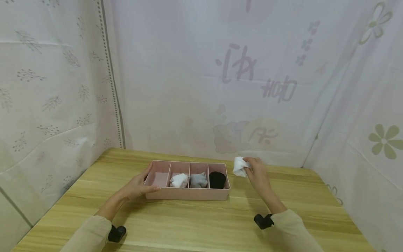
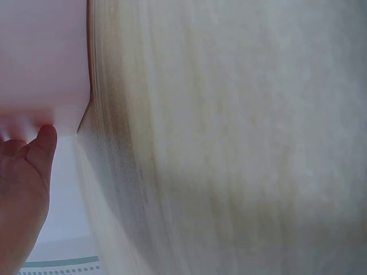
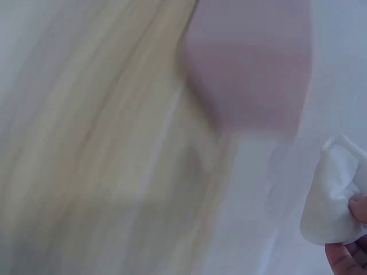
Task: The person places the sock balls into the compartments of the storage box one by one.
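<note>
A pink box (image 1: 187, 194) with several compartments in a row stands on the wooden table. My left hand (image 1: 136, 187) grips its left end, thumb over the front rim and fingers along the end wall. In the head view the leftmost compartment (image 1: 158, 179) shows a bare floor. To its right lie a white cloth bundle (image 1: 179, 180), a grey cloth bundle (image 1: 199, 180) and a black bundle (image 1: 217, 180), one per compartment. Right of the box, my right hand (image 1: 259, 175) pinches a folded white cloth (image 3: 330, 197), held above the table and apart from the box.
The wooden table (image 1: 201, 224) reaches back to a printed curtain (image 1: 176, 87). Patterned curtains also hang at the left (image 1: 56, 98) and right (image 1: 362, 115). A black wrist mount (image 1: 117, 233) sits below the left wrist, another mount (image 1: 263, 221) below the right.
</note>
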{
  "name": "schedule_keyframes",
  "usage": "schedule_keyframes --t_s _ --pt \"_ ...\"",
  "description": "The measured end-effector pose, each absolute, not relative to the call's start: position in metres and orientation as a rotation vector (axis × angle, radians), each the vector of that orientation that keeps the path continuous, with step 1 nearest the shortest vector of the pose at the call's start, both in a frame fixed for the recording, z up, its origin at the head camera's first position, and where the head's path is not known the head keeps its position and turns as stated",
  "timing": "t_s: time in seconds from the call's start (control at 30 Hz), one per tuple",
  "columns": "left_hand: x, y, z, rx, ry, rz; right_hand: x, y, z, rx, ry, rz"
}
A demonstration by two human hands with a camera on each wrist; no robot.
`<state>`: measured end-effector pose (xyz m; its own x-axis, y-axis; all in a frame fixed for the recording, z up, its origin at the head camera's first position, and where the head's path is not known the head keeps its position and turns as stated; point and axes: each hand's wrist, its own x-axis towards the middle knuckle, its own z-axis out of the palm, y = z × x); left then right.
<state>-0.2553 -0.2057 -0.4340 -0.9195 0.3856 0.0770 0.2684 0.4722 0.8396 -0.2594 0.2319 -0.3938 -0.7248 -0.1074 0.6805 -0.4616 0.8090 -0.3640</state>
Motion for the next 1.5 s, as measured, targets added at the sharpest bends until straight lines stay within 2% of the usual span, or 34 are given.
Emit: schedule_keyframes --t_s 0.3,0.57,0.97,1.33,1.5 --pt "-0.254 -0.206 -0.432 0.590 2.601 1.433 -0.265 0.124 -0.373 0.717 -2.283 0.803" --pt "-0.255 -0.205 -0.433 0.584 2.573 1.464 -0.263 0.062 -0.376 0.973 -2.247 0.630" --pt "-0.254 -0.205 -0.432 0.565 2.549 1.489 -0.264 0.015 -0.386 1.051 -2.286 0.562" --pt "-0.254 -0.206 -0.433 0.572 2.494 1.518 -0.260 -0.004 -0.389 1.115 -2.423 0.430" --pt "-0.254 -0.207 -0.433 0.609 2.484 1.526 -0.258 -0.012 -0.387 1.091 -2.524 0.220"
